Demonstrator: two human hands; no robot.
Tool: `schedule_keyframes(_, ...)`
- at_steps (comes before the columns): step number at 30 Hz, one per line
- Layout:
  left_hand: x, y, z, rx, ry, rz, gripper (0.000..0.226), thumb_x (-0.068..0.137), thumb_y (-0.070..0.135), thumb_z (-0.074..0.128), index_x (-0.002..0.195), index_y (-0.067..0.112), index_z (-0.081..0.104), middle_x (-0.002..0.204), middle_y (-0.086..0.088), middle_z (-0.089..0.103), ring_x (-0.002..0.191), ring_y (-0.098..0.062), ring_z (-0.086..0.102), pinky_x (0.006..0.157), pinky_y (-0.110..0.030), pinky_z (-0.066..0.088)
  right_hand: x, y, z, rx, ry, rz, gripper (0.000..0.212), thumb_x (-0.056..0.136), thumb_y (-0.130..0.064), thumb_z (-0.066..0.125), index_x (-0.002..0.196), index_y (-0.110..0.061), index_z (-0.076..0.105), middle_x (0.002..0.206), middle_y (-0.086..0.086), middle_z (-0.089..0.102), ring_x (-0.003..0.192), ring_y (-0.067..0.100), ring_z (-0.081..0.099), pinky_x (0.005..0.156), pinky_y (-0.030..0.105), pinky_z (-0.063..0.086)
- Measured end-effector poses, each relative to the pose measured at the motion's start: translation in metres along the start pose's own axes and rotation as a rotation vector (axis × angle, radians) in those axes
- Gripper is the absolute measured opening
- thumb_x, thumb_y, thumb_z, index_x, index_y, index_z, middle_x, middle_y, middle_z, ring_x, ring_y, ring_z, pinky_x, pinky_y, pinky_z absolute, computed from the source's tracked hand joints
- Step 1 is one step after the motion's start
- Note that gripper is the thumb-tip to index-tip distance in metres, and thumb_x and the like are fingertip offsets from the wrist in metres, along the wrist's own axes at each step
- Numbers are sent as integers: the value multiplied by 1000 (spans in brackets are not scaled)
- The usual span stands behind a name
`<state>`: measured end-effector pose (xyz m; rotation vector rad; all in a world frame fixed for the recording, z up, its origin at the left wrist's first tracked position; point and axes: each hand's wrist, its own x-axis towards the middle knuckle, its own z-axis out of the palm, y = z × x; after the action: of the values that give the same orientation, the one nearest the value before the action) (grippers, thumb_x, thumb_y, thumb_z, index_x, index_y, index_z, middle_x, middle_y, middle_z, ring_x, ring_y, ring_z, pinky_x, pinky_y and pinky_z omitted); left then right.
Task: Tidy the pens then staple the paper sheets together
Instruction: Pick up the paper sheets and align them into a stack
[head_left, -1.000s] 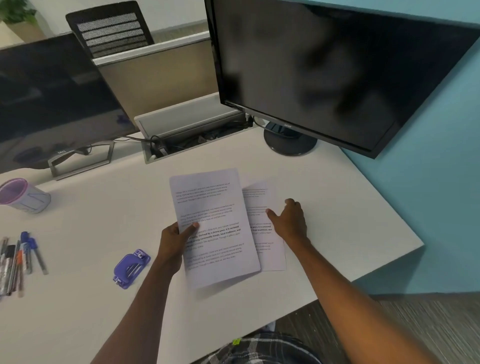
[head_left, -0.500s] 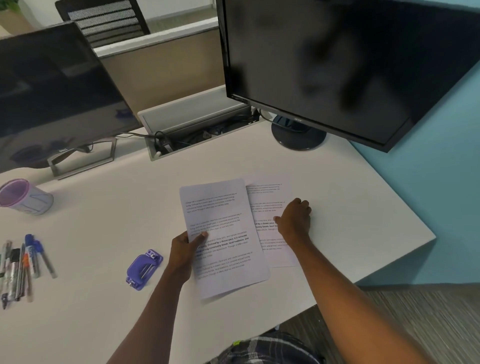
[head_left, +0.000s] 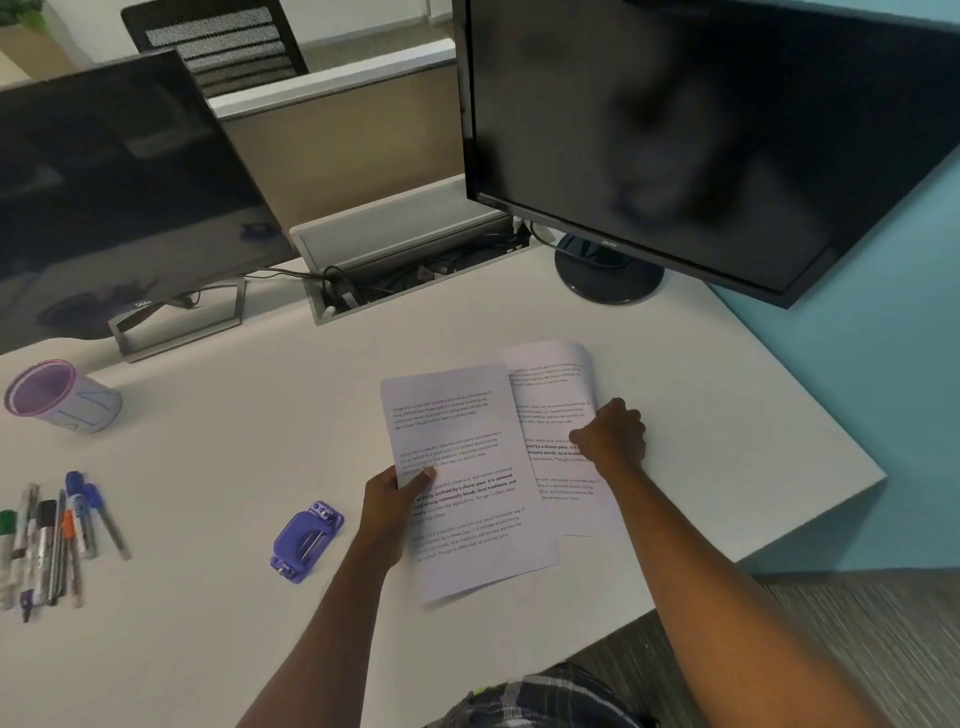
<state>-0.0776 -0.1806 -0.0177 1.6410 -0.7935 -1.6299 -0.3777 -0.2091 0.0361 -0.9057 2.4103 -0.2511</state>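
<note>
Paper sheets (head_left: 467, 545) are being gathered: I'm seeing the right hand (head_left: 613, 436), flatter a moment ago, curling onto the right sheet (head_left: 550, 379), the left hand (head_left: 387, 501) pinching the left sheet (head_left: 452, 415); the purple stapler (head_left: 306, 538) is waiting.

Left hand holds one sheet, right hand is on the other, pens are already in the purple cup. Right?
No. Head view shows the pens lying loose on the desk, outside the cup. The left hand holds the left sheet; the right hand is on the right sheet.
</note>
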Motion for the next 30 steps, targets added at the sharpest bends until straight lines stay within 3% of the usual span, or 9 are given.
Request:
schedule_keyframes(5,0,-1,0,10,-11,5,18,96,15,76,112,7,76,105,-10,83,93,-36,81,84,-49,65,-4,4,-10,169,4,-8,51,79,-12,81,118,-8,49,120,16,67,102,37,68,81,43,60)
schedule_keyframes(10,-2,3,3,6,19,-9,20,96,13,75,115,5,75,107,-11,83,93,-36,80,87,-51,65,-11,4,-30,302,2,-86,49,78,-9,81,117,-9,53,120,14,69,100,36,69,83,44,61)
schedule_keyframes(13,-4,7,6,21,42,-10,19,96,12,76,114,6,75,106,-11,82,91,-33,80,78,-44,65,-20,-3,-49,327,-16,-193,40,79,-7,80,113,-10,60,117,11,73,95,31,71,80,46,62)
schedule_keyframes(17,-6,10,7,31,45,-5,23,95,10,76,117,5,74,108,-12,82,93,-36,80,81,-47,65,-37,-20,-75,346,-10,-368,27,84,-10,78,106,-18,65,111,0,73,81,18,67,59,27,55)
schedule_keyframes(20,-7,12,8,-6,57,16,18,98,16,73,115,10,76,107,-9,83,92,-33,80,79,-45,65,-51,-35,-95,377,-30,-446,26,86,-15,80,107,-20,64,104,-8,67,82,13,64,55,20,48)
schedule_keyframes(23,-7,14,11,-18,130,-9,17,106,22,61,108,15,76,103,-4,83,94,-31,79,78,-42,64,-62,-48,-111,459,-93,-483,29,87,-17,80,111,-23,65,99,-16,64,77,5,63,54,17,46)
schedule_keyframes(26,-6,15,11,10,141,-38,22,109,20,54,106,16,75,104,-6,82,99,-34,78,91,-51,63,-69,-58,-118,555,-246,-467,30,86,-16,80,108,-29,65,92,-21,67,75,8,70,50,15,50)
schedule_keyframes(28,-7,14,11,7,127,-43,25,110,20,51,109,10,74,107,-10,82,103,-39,77,96,-56,61,-69,-62,-113,633,-364,-415,30,84,-12,82,106,-27,69,94,-14,74,73,13,76,49,20,56)
schedule_keyframes(30,-7,13,11,-15,118,-46,31,111,19,48,114,-3,69,111,-18,79,106,-44,74,99,-61,58,-66,-61,-100,688,-435,-352,34,81,-7,84,111,-19,72,103,-3,78,80,19,78,58,29,62)
